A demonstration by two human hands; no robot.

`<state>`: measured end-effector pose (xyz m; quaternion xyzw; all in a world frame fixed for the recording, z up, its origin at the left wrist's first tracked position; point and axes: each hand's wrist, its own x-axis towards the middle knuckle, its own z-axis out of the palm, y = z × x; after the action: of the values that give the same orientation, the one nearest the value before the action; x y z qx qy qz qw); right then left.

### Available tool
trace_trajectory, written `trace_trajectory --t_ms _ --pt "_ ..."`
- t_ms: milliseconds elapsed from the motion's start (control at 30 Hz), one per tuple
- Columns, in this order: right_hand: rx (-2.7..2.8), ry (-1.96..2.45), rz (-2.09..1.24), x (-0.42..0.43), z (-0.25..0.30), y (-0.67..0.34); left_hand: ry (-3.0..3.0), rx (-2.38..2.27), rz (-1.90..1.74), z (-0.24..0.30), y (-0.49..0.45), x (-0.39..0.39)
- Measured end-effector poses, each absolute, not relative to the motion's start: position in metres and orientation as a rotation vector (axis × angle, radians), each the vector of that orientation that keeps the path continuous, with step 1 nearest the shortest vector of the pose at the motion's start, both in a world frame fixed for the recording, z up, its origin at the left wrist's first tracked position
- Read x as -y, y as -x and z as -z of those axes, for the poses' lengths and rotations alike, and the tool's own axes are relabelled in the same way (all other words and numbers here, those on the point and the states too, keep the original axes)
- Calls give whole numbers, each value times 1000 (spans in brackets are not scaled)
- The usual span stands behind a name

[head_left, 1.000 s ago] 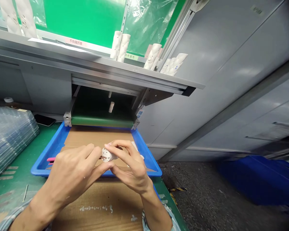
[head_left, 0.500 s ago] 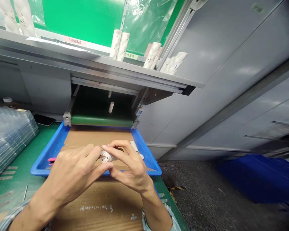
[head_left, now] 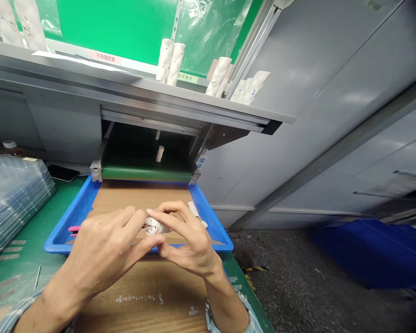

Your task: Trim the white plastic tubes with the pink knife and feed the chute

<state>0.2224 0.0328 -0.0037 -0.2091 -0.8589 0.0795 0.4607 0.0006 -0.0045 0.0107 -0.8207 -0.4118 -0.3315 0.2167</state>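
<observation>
A small white plastic cylinder part (head_left: 155,225) sits between both hands, its round end facing me. My left hand (head_left: 106,247) pinches it from the left with thumb and forefinger. My right hand (head_left: 186,238) curls over it from the right, fingers closed on it. The hands hover above the near edge of a blue tray (head_left: 72,215) lined with cardboard. Another white part (head_left: 194,210) lies in the tray behind my right hand.
A green conveyor belt (head_left: 147,175) ends at the tray's far side, with one white part (head_left: 160,153) on it. White tubes (head_left: 169,60) stand on the shelf above. Clear plastic trays (head_left: 15,194) are stacked at left beside a phone (head_left: 63,173). A pink tool (head_left: 73,229) lies in the tray.
Both hands keep their hold on the white part and have barely moved; the view has shifted slightly.
</observation>
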Motion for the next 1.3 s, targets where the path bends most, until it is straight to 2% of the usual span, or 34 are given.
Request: trace_trajectory --t_ms 1300 --pt "2110 481 -234 -34 4 -225 2258 981 938 -19 2 4"
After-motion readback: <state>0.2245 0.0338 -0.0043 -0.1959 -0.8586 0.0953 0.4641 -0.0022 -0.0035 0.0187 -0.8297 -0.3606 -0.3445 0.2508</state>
